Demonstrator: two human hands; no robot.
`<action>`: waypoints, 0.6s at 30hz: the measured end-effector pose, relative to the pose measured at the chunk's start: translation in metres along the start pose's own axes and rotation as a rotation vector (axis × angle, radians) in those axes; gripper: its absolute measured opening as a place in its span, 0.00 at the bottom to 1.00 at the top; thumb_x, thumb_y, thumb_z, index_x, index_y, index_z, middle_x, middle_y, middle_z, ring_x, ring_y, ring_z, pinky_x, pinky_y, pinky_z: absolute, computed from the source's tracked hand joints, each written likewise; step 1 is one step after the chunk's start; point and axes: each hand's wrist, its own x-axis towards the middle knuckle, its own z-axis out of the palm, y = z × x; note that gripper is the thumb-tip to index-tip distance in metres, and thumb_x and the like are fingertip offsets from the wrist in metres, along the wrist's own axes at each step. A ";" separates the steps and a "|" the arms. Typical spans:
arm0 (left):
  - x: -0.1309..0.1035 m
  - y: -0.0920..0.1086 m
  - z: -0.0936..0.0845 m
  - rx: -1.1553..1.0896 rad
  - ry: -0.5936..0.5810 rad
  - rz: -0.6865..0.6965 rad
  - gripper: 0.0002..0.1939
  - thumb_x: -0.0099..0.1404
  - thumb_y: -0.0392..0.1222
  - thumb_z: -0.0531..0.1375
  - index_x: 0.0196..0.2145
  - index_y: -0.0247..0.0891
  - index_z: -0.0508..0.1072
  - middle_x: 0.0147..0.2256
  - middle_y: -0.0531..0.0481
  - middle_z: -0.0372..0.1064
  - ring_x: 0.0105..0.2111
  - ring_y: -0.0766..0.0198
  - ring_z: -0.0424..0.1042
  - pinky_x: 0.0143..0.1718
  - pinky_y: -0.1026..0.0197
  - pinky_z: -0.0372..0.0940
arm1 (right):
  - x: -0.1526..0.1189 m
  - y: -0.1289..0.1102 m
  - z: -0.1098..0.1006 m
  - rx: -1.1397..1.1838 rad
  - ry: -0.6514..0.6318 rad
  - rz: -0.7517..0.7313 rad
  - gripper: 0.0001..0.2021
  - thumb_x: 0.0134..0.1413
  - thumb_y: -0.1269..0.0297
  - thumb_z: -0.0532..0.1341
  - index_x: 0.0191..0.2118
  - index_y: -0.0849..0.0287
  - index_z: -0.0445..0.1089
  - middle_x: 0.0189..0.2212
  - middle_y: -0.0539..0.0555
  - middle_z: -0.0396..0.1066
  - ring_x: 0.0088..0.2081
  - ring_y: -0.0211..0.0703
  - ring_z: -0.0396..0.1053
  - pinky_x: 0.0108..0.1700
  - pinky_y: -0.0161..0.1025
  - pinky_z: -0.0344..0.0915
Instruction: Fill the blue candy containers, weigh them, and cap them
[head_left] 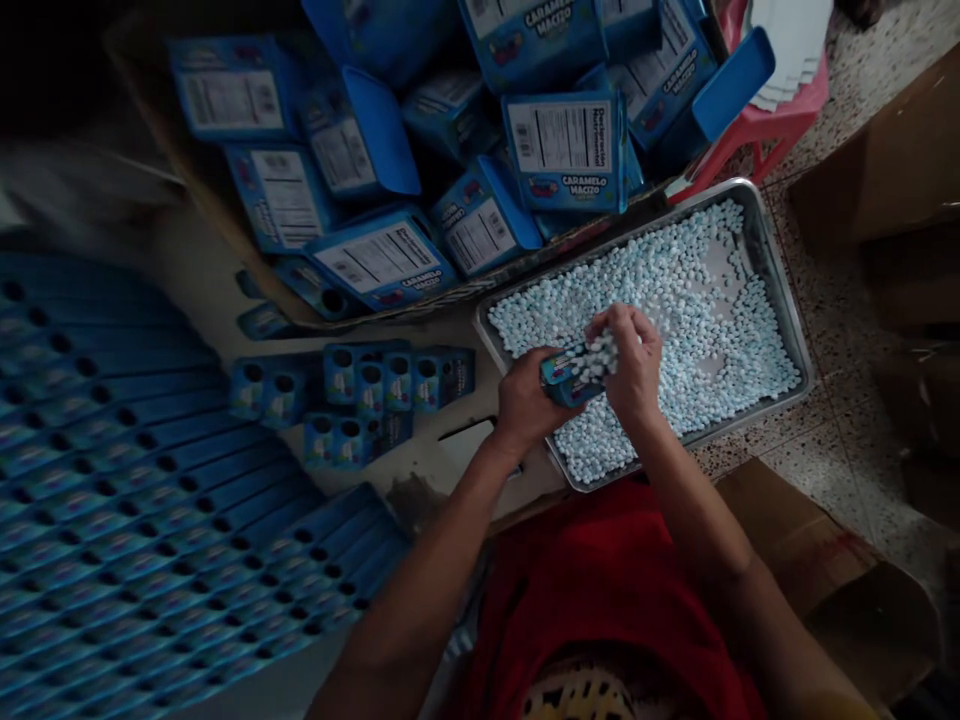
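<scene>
My left hand (525, 403) is closed around a small blue candy box (556, 369), held over the near left part of a metal tray (796, 345). Small pale blue and white candies (675, 290) cover most of the tray's bottom. At the box's right end, a heap of candies (598, 362) shows between the box and my right hand (634, 360). My right hand's fingers are curled against these candies; how many lie inside the hand is hidden.
Left of the tray stand several small blue boxes (371, 385), near a dark-edged flat object (472, 447). Long rows of blue boxes (150, 480) fill the left. A carton (217, 235) of larger blue boxes (566, 150) borders the tray's far side. A pink stool (806, 115) stands beyond.
</scene>
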 end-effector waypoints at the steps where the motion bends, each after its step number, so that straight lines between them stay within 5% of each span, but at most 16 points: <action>1: 0.001 0.002 -0.003 0.028 -0.043 0.014 0.35 0.46 0.51 0.77 0.51 0.43 0.73 0.45 0.45 0.80 0.46 0.44 0.81 0.48 0.46 0.76 | 0.007 0.004 0.000 0.005 0.044 0.030 0.24 0.61 0.35 0.65 0.31 0.52 0.70 0.28 0.50 0.69 0.34 0.42 0.70 0.41 0.43 0.71; 5: 0.003 0.001 -0.016 -0.029 -0.247 0.010 0.35 0.43 0.50 0.78 0.49 0.44 0.74 0.40 0.49 0.80 0.40 0.47 0.81 0.44 0.48 0.76 | 0.027 0.011 -0.022 0.045 0.027 0.201 0.28 0.60 0.29 0.61 0.37 0.53 0.69 0.30 0.50 0.69 0.31 0.41 0.69 0.33 0.39 0.67; 7: 0.000 -0.002 -0.015 -0.133 -0.233 -0.048 0.35 0.45 0.53 0.78 0.49 0.45 0.73 0.38 0.51 0.80 0.39 0.49 0.81 0.42 0.49 0.76 | 0.023 0.006 -0.043 -0.018 0.018 0.205 0.28 0.62 0.30 0.59 0.39 0.54 0.70 0.33 0.52 0.72 0.36 0.43 0.72 0.37 0.40 0.70; 12: -0.010 0.002 0.010 -0.200 -0.208 -0.058 0.36 0.45 0.54 0.78 0.49 0.46 0.72 0.37 0.52 0.80 0.37 0.49 0.82 0.41 0.48 0.76 | -0.003 -0.014 -0.113 -0.713 0.029 -0.161 0.20 0.65 0.40 0.65 0.46 0.52 0.78 0.56 0.58 0.75 0.61 0.54 0.70 0.65 0.57 0.63; 14: -0.012 0.005 0.019 -0.165 -0.143 -0.038 0.35 0.48 0.54 0.77 0.51 0.46 0.73 0.40 0.49 0.81 0.40 0.47 0.82 0.42 0.47 0.76 | -0.009 -0.017 -0.139 -0.964 0.028 -0.256 0.20 0.66 0.40 0.65 0.49 0.51 0.79 0.62 0.61 0.71 0.67 0.59 0.64 0.68 0.63 0.58; 18: -0.011 0.010 0.019 -0.056 -0.069 0.060 0.33 0.49 0.45 0.75 0.53 0.46 0.76 0.51 0.44 0.80 0.52 0.42 0.80 0.56 0.43 0.73 | -0.017 -0.010 -0.171 -1.136 0.044 -0.303 0.20 0.69 0.44 0.63 0.52 0.53 0.78 0.58 0.64 0.71 0.64 0.60 0.66 0.66 0.64 0.62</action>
